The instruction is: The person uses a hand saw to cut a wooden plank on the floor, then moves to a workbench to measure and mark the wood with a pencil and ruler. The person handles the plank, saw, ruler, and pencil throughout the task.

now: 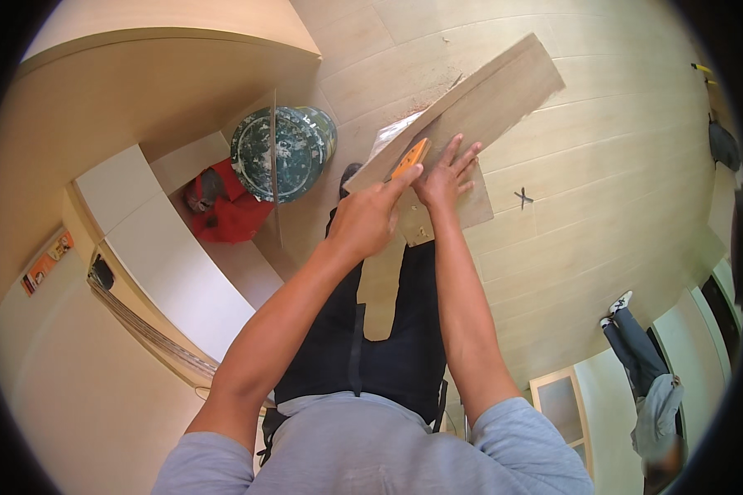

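A long brown plank-like board (504, 103) lies slanted in front of me, its far end up to the right. My left hand (366, 219) is closed around an orange hand tool (411, 158) at the board's near part. The tool's working end is hidden, so its exact kind cannot be told. Pressed flat on the board just right of the tool, my right hand (449, 177) has its fingers spread and holds nothing. A smaller brown piece (474, 206) shows under my right wrist. Something white and crumpled (395, 132) sticks out along the board's left edge.
A dark green bucket (252, 153) spattered with white stands left, beside a red cloth or bag (235, 214). A white ledge (177, 247) runs along the left wall. A small dark cross-shaped thing (523, 198) lies on the tiled floor. Another person (652, 388) stands far right.
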Demonstrator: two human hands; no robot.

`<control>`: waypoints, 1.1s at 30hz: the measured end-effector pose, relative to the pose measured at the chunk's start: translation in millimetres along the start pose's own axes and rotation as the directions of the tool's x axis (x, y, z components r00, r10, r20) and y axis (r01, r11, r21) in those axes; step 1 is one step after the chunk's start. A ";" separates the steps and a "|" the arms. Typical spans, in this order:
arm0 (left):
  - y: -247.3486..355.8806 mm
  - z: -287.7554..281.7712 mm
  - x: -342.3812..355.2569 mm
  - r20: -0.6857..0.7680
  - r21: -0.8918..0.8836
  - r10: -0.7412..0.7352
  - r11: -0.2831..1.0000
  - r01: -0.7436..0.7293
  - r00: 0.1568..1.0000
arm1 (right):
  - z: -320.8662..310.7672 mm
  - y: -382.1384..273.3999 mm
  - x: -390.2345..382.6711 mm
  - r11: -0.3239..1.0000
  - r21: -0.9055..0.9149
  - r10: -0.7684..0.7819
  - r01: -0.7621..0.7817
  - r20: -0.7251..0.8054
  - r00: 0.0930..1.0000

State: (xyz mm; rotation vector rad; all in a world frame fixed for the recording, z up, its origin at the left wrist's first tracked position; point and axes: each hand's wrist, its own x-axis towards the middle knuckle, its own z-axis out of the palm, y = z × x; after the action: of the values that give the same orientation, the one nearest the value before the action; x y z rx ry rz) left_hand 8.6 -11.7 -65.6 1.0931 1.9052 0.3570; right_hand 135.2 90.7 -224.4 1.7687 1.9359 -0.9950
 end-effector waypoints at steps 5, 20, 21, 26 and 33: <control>-18.5 23.9 23.3 -0.054 -0.047 0.099 0.994 -0.101 0.994 | 12.4 4.5 11.0 0.989 -0.132 0.074 -0.060 0.097 0.993; 7.8 -33.5 -37.7 -0.016 -0.027 -0.027 0.999 0.027 1.000 | 11.3 5.9 12.7 0.988 -0.135 0.091 -0.069 0.161 0.983; -11.0 -4.0 -14.1 0.034 -0.010 -0.032 0.999 0.032 0.999 | 12.7 7.7 13.5 0.987 -0.139 0.098 -0.078 0.142 0.985; -22.8 25.0 12.7 0.021 -0.014 -0.035 0.999 0.035 0.999 | 29.5 10.0 14.7 0.989 -0.134 0.082 -0.071 0.080 0.993; 95.1 -118.0 -93.3 0.201 0.039 -0.184 0.983 0.179 0.962 | 25.4 8.7 17.5 0.987 -0.143 0.094 -0.077 0.112 0.989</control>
State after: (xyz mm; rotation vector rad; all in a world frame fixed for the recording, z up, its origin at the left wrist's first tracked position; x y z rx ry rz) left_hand -13.6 -12.5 110.9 0.9215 1.8106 0.1172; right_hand 135.3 85.9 -256.1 1.6622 1.7949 -0.8926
